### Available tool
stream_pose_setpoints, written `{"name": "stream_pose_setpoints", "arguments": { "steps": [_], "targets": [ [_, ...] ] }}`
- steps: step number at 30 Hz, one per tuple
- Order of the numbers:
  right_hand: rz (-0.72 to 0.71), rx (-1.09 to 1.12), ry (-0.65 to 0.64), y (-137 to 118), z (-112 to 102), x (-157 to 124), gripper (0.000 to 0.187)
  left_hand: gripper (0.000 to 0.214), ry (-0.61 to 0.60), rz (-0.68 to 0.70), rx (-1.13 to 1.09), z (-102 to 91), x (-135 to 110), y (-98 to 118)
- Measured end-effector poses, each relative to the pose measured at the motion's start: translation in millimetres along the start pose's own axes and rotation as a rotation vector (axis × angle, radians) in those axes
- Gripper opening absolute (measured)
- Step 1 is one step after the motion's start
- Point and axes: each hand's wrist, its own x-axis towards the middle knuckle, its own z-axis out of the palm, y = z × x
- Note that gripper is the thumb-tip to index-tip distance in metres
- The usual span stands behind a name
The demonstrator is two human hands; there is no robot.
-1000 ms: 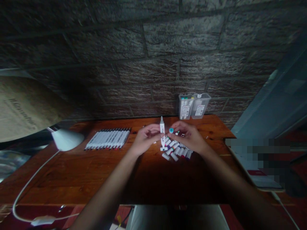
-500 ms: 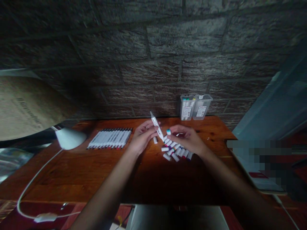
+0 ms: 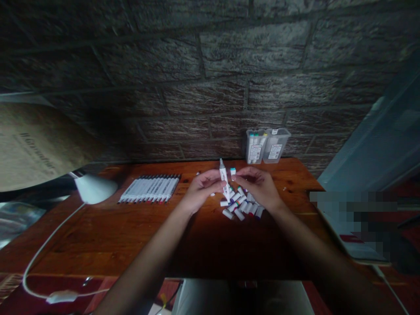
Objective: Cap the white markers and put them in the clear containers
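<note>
My left hand grips a white marker pen in its fingertips. The pen stands nearly upright, with a bare grey tip at its top end. Close on the right, my right hand pinches a white marker cap with a teal end. Cap and pen are near each other but apart. Under both hands lies a loose pile of white marker caps with coloured ends, partly hidden by the pen and my right hand.
Left on the wooden table lies a neat row of uncapped markers. A clear plastic case with several markers stands at the brick wall. A lamp with a white cord is at far left.
The marker pen in my left hand has moved right and turned more upright. The cap in my right hand has risen slightly, so pen and cap are closer together.
</note>
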Motion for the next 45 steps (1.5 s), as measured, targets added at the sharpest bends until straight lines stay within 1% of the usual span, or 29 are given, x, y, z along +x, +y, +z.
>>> {"name": "stream_pose_setpoints", "arguments": {
  "steps": [2,4,6,8,11,12,13,16,18,22,24,26,29,33,39,41,43,45],
  "targets": [
    [0.001,0.008,0.022,0.7,-2.2,1.5,0.019,0.032,0.057,0.007,0.008,-0.6,0.9,1.6],
    [0.013,0.02,0.042,2.0,-4.6,3.1,0.024,0.033,0.121,0.015,0.016,-1.6,2.1,2.5],
    [0.027,0.031,0.048,3.4,-6.2,4.2,0.03,0.034,0.156,0.027,0.043,-2.2,3.1,2.5],
    [0.028,0.04,0.039,4.5,-6.4,4.5,0.03,0.043,0.182,0.043,0.083,-2.0,3.5,2.0],
    [0.019,0.056,0.031,4.8,-5.3,3.9,0.025,0.067,0.223,0.05,0.099,-1.5,3.8,0.3],
    [0.022,0.065,0.029,4.4,-5.0,3.6,0.026,0.07,0.226,0.044,0.098,-1.7,3.9,-0.3],
    [0.03,0.075,0.029,3.8,-4.9,3.5,0.028,0.067,0.221,0.04,0.103,-2.2,4.2,-1.0],
    [0.073,0.11,0.056,0.9,-5.6,3.9,0.034,0.045,0.17,0.055,0.161,-3.8,4.8,-2.4],
    [0.114,0.154,0.094,-1.1,-6.8,5.1,0.033,0.034,0.123,0.077,0.189,-4.0,4.6,-2.4],
    [0.166,0.276,0.179,-6.2,-10.4,8.1,0.033,0.031,0.06,0.093,0.252,-1.4,2.8,-1.8],
    [0.158,0.296,0.227,-9.4,-12.2,8.9,0.037,0.029,0.042,0.101,0.305,-0.1,1.9,-2.6],
    [0.133,0.292,0.246,-12.0,-13.1,8.8,0.042,0.029,0.038,0.112,0.342,0.4,1.4,-4.4],
    [0.102,0.272,0.208,-12.9,-12.4,7.9,0.039,0.029,0.034,0.117,0.364,-0.1,1.8,-7.4],
    [0.105,0.284,0.149,-10.6,-10.3,7.4,0.033,0.029,0.028,0.123,0.382,-0.6,2.5,-7.8],
    [0.046,0.24,0.209,-12.5,-12.8,8.5,0.035,0.028,0.037,0.143,0.434,-0.5,1.6,-4.9],
    [0.049,0.212,0.161,-11.7,-13.3,8.2,0.035,0.027,0.019,0.154,0.452,-1.3,1.2,-5.9],
    [0.059,0.168,0.067,-9.3,-13.3,7.5,0.035,0.027,-0.003,0.191,0.483,-2.6,0.9,-7.4],
    [0.057,0.116,-0.014,-5.8,-13.5,6.6,0.033,0.026,-0.01,0.247,0.56,-4.3,0.7,-8.3]
  ]
}}
